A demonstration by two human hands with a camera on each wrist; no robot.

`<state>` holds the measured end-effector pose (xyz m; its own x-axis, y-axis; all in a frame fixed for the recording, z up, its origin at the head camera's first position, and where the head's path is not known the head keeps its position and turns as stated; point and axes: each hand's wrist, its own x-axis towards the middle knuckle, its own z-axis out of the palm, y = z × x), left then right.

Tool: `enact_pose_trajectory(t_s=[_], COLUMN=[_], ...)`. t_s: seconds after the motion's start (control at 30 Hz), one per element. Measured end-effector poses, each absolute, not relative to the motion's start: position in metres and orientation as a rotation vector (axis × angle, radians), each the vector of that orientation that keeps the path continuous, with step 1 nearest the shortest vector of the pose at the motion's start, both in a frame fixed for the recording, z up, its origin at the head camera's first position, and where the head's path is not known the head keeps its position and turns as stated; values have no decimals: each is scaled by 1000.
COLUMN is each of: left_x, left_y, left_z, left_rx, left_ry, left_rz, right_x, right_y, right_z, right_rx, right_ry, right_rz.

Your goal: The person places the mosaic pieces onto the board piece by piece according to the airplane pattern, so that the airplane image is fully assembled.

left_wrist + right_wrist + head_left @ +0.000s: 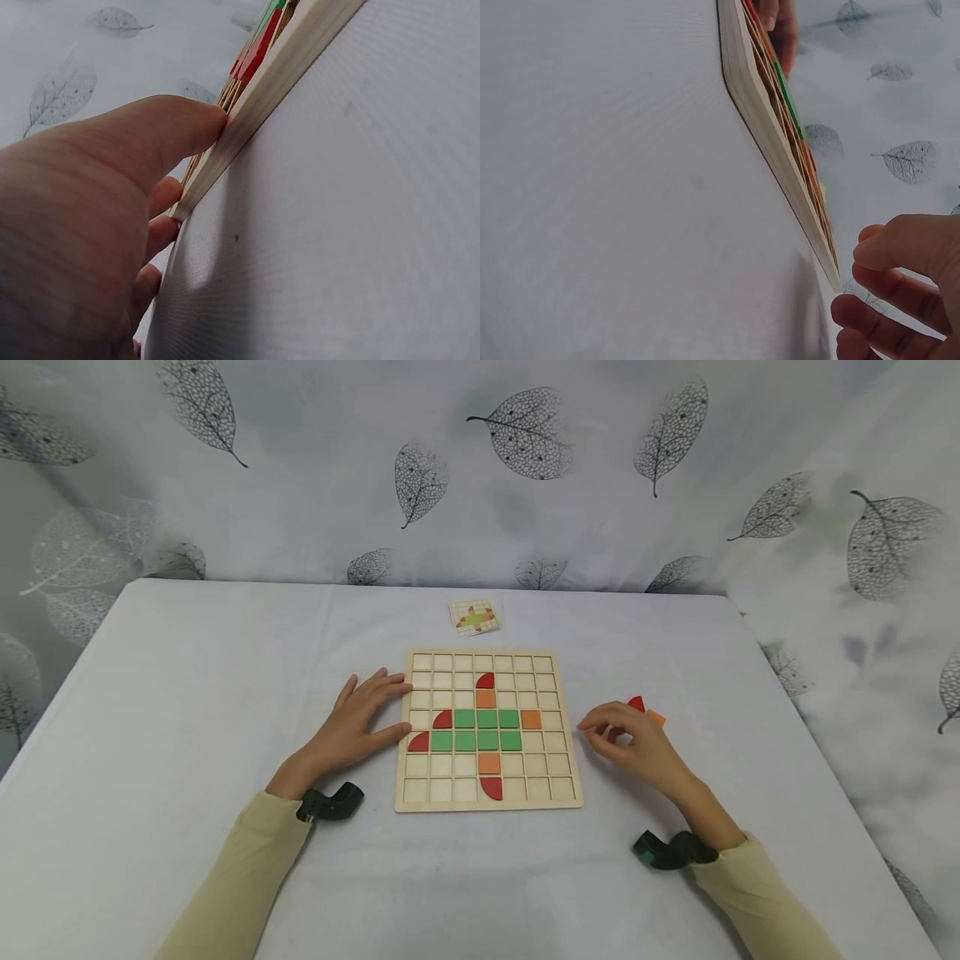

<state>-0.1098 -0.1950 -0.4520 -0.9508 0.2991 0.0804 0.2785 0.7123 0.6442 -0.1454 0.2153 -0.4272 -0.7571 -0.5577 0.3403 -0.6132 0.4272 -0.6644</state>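
A square wooden grid board (487, 807) lies on the white table. Flat tiles sit in its cells: green squares (487, 729) in two rows, orange squares (489, 763) and red quarter-round tiles (491, 788) around them. My left hand (358, 717) rests at the board's left edge with spread fingers, thumb and fingertips touching the rim. Beyond the right edge hovers my right hand (637, 747), its fingers loosely bent and no tile visible between them. Partly hidden behind it are a loose red tile (637, 703) and an orange tile (657, 718).
A small pattern card (474, 618) lies beyond the board's far edge. It shows a similar coloured figure on a grid. Leaf-printed cloth (480, 468) hangs behind the white table (187, 693). Each wrist carries a dark camera (330, 802).
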Motion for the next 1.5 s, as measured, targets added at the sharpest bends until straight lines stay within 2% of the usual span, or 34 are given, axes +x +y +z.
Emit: enact_pose_trajectory(t_s=[0.53, 1.5], left_x=[-110, -110], left_y=[-196, -195], left_z=[-453, -450], left_rx=[500, 480], left_ry=[2878, 2862], left_rz=[1086, 1083], right_x=[-150, -151], right_y=[239, 282], right_z=[-424, -402], right_rx=[1254, 1294], right_ry=[-2607, -2936], right_rz=[1241, 1206])
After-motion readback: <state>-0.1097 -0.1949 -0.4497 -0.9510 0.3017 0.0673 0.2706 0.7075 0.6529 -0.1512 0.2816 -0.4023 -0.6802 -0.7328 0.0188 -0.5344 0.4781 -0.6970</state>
